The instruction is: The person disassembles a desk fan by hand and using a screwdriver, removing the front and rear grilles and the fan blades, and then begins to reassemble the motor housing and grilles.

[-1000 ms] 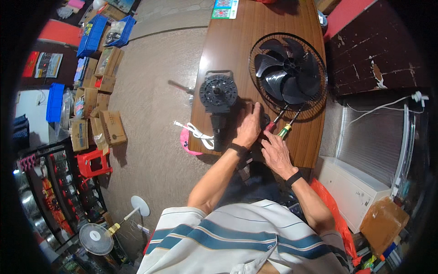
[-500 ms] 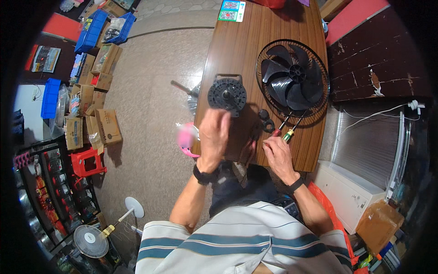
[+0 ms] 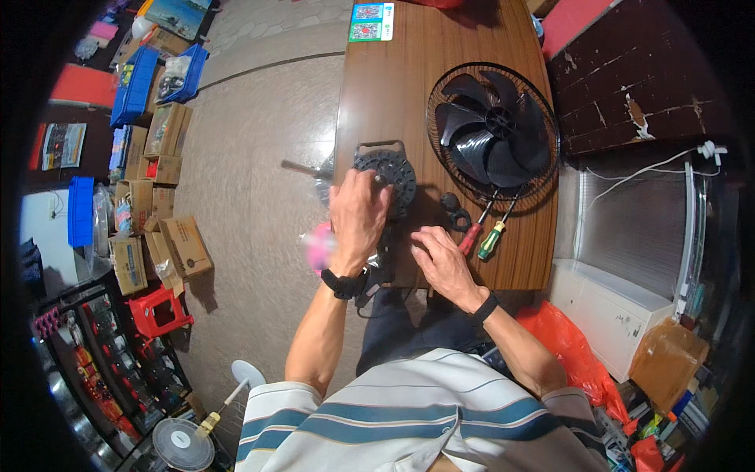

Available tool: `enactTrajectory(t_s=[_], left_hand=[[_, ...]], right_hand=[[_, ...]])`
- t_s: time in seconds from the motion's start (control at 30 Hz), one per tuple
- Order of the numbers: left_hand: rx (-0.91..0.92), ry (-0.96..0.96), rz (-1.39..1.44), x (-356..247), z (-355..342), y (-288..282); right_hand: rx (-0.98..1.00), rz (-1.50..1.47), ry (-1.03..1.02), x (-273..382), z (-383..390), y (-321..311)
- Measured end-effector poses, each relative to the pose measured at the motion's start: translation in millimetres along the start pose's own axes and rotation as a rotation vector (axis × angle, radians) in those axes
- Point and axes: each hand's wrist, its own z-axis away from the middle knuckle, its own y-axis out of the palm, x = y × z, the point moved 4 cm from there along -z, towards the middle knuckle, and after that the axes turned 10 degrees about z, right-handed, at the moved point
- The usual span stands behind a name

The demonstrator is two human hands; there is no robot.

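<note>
My left hand (image 3: 360,216) curls its fingers over the shaft and face of the black fan motor (image 3: 396,182) at the table's left side. My right hand (image 3: 436,259) is to the right of the motor's body, low over the wooden table (image 3: 377,94), fingers loosely bent and apart, holding nothing I can see. Just beyond it lie two small black round parts (image 3: 458,219) and two screwdrivers, one red-handled (image 3: 471,237), one green and yellow (image 3: 492,239). Their shafts reach under the black fan guard (image 3: 552,134), which holds the black blade (image 3: 515,149).
Cardboard boxes (image 3: 185,244), blue bins (image 3: 134,82) and a red stool (image 3: 160,309) line the left side. A small white fan (image 3: 183,444) stands lower left. A white cabinet (image 3: 598,322) and a red bag (image 3: 562,346) are at right. A blurred pink item (image 3: 318,248) is beside the table's left edge.
My left hand rose from beside the screwdrivers onto the motor's top. My right hand moved left, away from the screwdriver handles. The motor sits slightly lower in the picture.
</note>
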Motion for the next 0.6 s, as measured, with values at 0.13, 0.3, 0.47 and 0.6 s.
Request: enactTrajectory(t_s=[0.13, 0.3, 0.47, 0.6], left_hand=[[0.007, 0.025, -0.02, 0.5, 0.6, -0.3], [0.111, -0.041, 0.091, 6.0, -7.4, -5.7], [0.211, -0.192, 0.26, 17.0, -19.8, -2.3], [0.279, -0.108, 0.125, 10.6, -28.0, -6.4]], right_hand=[[-0.016, -0.06, 0.038, 0.9, -10.0, 3.8], [0.007, -0.23, 0.135, 5.2, -27.5, 4.6], [0.027, -0.333, 0.244, 0.0, -36.4, 7.9], [0.012, -0.318, 0.248, -8.1, -43.1, 9.6]])
